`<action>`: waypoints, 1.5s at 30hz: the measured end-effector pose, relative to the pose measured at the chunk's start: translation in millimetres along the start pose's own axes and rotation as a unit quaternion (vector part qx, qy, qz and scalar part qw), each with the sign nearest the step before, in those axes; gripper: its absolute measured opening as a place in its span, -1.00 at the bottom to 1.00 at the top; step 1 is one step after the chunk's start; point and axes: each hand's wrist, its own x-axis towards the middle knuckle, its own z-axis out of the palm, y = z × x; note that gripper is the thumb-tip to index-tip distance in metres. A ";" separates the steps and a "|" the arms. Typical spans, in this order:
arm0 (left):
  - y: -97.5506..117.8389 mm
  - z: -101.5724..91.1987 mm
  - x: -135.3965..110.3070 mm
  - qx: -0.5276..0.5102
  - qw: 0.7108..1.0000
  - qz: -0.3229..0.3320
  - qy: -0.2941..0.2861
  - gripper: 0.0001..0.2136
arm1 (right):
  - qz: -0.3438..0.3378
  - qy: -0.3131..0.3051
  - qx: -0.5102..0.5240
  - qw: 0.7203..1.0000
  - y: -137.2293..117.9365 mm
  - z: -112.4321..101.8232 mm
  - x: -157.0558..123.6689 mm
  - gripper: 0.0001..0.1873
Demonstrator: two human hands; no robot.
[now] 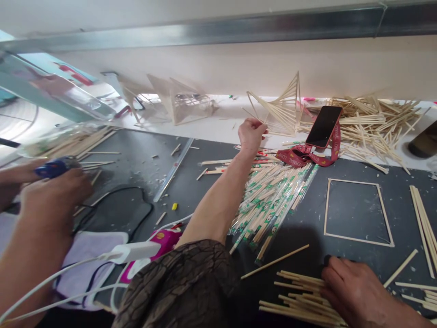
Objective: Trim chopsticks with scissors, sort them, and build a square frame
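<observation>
My left hand reaches to the back of the table, thumb and fingers pinched at the near left corner of a twisted model made of thin wooden sticks. At lower right my right hand curls over a bundle of loose chopsticks, fingers partly hidden. A single chopstick lies left of that hand. Beyond it, a square stick frame rests flat on the dark tabletop. Beneath my left forearm spreads a pile of plastic-wrapped chopsticks.
A phone on a red lanyard lies by a heap of sticks. At left, a co-worker's hands hold a blue tool. White cables and a pink power strip are near my left arm. More stick models stand behind.
</observation>
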 end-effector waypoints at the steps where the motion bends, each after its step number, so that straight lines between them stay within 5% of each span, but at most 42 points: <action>1: 1.0 2.0 -1.2 0.001 1.000 -0.001 -0.004 -0.83 | 0.002 0.003 0.001 1.000 -0.1 2.0 -0.5 -0.80; 9: 8.7 14.7 -7.2 -0.008 0.998 -0.035 -0.043 -0.84 | 0.011 0.038 0.009 0.999 -0.9 10.0 -1.9 -0.80; 16: 11.1 3.0 -2.6 0.006 0.999 -0.035 -0.003 -0.84 | -0.005 0.052 0.017 0.998 1.1 -2.4 5.3 -0.79; 25: 16.6 13.7 -5.7 -0.009 0.999 -0.044 -0.024 -0.90 | -0.004 0.041 0.000 0.999 1.8 -1.9 4.3 -0.69; 38: 8.6 -1.1 4.6 -0.013 0.999 -0.025 0.021 -0.90 | -0.007 0.042 0.010 0.999 2.8 -1.7 4.1 -0.83; 45: -4.1 -7.0 15.7 0.108 0.992 -0.023 0.059 -0.82 | -0.022 0.016 0.005 1.000 4.5 -6.6 4.6 -0.77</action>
